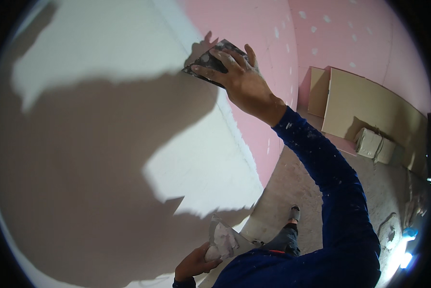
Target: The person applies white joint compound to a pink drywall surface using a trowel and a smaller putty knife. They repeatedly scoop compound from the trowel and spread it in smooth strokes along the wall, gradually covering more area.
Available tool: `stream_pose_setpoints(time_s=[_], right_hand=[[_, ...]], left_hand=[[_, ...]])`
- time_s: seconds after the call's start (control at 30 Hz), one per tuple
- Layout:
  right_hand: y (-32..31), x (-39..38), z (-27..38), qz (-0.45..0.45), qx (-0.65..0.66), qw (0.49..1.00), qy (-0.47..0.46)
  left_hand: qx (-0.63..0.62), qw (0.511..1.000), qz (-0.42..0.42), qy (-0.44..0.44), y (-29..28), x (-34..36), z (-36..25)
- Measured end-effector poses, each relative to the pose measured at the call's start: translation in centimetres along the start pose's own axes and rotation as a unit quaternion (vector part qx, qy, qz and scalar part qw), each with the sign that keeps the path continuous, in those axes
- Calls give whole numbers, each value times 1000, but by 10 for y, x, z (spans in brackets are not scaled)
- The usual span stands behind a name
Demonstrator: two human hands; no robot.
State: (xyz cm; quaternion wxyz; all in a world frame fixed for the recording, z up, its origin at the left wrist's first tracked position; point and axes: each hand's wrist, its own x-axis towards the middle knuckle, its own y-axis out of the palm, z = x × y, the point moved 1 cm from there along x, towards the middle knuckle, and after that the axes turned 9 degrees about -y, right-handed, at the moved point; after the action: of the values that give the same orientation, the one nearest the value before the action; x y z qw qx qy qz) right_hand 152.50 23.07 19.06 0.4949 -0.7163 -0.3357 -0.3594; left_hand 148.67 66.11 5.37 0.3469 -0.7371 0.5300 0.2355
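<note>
My right hand (244,81) grips a wide, dark, putty-spotted blade (205,59) against the wall, at the seam between a white coated area (182,120) and pink board (246,129). Its fingers are spread over the blade. Low in the view, my left hand (198,261) holds a metal spreading tool (239,245) loaded with pale, lumpy compound (222,240). A large shadow falls across much of the white surface, around both tools.
At right, tan boards (369,101) lean on a pink wall (350,33) with white patches, behind a wrapped bundle (374,144). My foot (295,213) stands on the dusty floor (278,192). A bright lamp (406,254) glows at lower right.
</note>
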Motion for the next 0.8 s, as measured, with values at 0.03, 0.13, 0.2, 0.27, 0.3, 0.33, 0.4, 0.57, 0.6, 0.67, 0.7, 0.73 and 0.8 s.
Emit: stream_pose_setpoints(time_s=[0.03,0.13,0.2,0.27,0.3,0.33,0.4,0.57,0.6,0.67,0.7,0.73,0.8], right_hand=[[3,-6,2,12,24,1000,1],[14,-32,5,46,82,995,12],[25,-57,12,63,109,992,21],[34,-81,22,59,121,990,28],[39,-94,31,81,134,987,39],[41,-103,39,98,142,983,54],[42,-112,48,164,161,969,88],[29,-69,24,-9,101,993,59],[27,-52,14,-45,96,994,37],[28,-21,10,-62,63,996,15],[25,-9,8,-99,43,994,-10],[26,0,7,-84,38,996,-11],[23,11,3,-74,26,997,-26]], left_hand=[[-10,1000,5,-14,0,1,1],[2,999,-8,-31,2,-4,-5],[-12,1000,-2,-29,2,-3,-5],[-17,1000,-1,-25,2,1,-1],[-14,1000,-1,-19,1,5,3],[-12,1000,2,-26,0,6,6],[1,999,-1,-42,-3,11,12],[28,1000,-8,-6,-8,17,23],[33,999,-7,-3,-10,20,26],[33,999,-2,6,-11,24,29],[28,1000,0,8,-11,23,27],[24,1000,1,-9,-12,25,29],[14,1000,7,4,-10,23,26]])
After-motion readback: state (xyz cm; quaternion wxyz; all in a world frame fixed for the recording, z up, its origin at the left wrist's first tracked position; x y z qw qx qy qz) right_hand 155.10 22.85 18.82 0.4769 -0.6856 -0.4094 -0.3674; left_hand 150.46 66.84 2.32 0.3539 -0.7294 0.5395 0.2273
